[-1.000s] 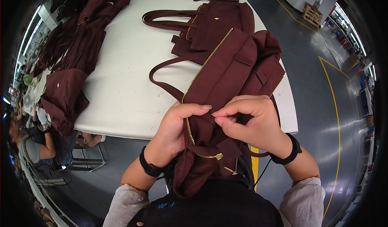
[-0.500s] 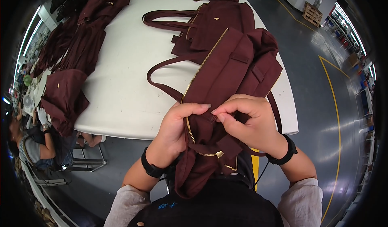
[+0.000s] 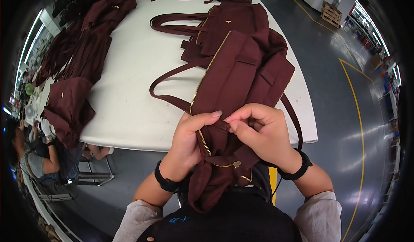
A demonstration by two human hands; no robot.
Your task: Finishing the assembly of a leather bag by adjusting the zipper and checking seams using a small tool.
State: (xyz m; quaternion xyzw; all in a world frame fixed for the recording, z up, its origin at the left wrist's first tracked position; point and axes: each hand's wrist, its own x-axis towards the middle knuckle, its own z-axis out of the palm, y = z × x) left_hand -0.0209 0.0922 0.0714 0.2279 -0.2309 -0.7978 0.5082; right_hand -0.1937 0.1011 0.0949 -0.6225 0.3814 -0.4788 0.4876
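Note:
A dark maroon fabric bag (image 3: 224, 76) with a gold-toothed zipper (image 3: 205, 83) lies over the table's near edge, its lower part hanging toward me. My left hand (image 3: 188, 138) is closed on the bag's near left side, thumb laid across the top of the cloth and fingers underneath. Close to that thumb, my right hand (image 3: 263, 132) makes a pinch just above a small stitched tab (image 3: 222, 125). Whatever is between those fingertips is too small to make out. A gold zipper pull (image 3: 236, 164) hangs below the hands.
The white table (image 3: 129, 91) bears another maroon bag (image 3: 237, 26) behind mine and a row of maroon pieces (image 3: 69, 104) along its left side. At far left sits a person (image 3: 39, 160) wearing a white glove. A pallet (image 3: 331, 15) stands far right.
The far part of the bag has shifted a little to the left, along with its strap. Both hands keep nearly the same place and the same grip.

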